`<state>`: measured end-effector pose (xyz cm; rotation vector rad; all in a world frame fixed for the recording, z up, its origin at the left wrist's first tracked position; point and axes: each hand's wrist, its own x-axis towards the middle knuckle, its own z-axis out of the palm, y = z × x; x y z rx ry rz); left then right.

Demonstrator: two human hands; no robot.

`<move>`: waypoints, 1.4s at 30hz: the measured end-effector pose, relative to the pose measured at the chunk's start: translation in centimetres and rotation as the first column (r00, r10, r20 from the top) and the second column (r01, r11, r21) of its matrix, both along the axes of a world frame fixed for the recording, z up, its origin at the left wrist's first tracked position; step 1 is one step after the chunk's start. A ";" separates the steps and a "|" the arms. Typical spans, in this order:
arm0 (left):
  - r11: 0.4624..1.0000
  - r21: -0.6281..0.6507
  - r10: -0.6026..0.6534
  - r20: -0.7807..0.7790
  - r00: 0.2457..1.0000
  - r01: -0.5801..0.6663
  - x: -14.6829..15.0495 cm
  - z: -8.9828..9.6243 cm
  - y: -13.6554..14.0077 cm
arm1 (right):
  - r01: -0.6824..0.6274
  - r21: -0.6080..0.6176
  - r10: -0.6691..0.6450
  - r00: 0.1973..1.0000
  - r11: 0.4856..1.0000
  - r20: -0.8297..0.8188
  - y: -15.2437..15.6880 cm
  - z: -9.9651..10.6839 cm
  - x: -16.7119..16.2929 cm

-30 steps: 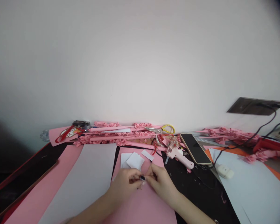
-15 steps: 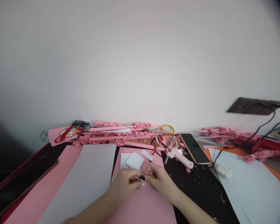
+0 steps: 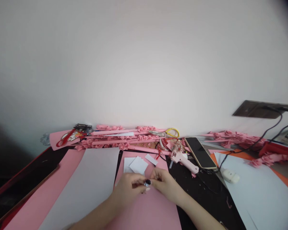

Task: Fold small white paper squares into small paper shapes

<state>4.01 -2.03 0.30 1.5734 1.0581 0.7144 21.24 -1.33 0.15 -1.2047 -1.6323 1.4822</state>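
Observation:
My left hand and my right hand meet fingertip to fingertip over a pink paper sheet. Both are closed in a pinch. A small pale bit with a glossy dark spot shows between the fingertips; it is too small to tell whether this is a held piece or partly a fingernail. Just beyond the hands, several white paper squares lie in a loose pile on the pink sheet. A narrow white paper strip rests to their right.
A pink glue gun and a phone lie to the right. Scissors rest on pink paper flower stems along the wall. White sheets flank my workspace, and cables run from the wall socket.
My fingertips have shifted very slightly, and a little more of the small pale bit shows between them. Everything else lies as before.

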 end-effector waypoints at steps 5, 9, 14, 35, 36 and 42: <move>0.997 -0.072 0.021 0.109 0.994 -0.013 0.0 -0.1 0.1 | 0.033 -0.050 -0.037 0.996 0.998 -0.085 -0.2 0.4 -0.4; 0.998 -0.059 0.017 0.084 0.996 -0.012 0.0 0.2 0.0 | 0.027 -0.117 -0.042 0.991 0.993 -0.124 -0.5 0.8 -0.6; 0.995 0.082 0.057 -0.009 0.998 -0.056 -0.1 0.2 0.1 | 0.020 -0.167 -0.044 0.989 0.986 -0.141 -0.6 0.8 -0.5; 0.997 0.070 0.029 -0.025 0.999 -0.028 -0.1 0.0 0.3 | 0.160 0.122 -0.151 0.985 0.980 -0.081 -0.7 0.2 -1.0; 0.996 0.082 0.031 -0.045 0.999 -0.027 -0.1 -0.1 0.3 | 0.168 0.143 -0.162 0.985 0.975 -0.055 -0.8 0.2 -1.0; 0.997 0.073 0.036 -0.056 0.998 -0.032 -0.2 -0.3 0.3 | 0.229 0.197 -0.241 0.970 0.953 0.036 -0.9 0.2 -1.0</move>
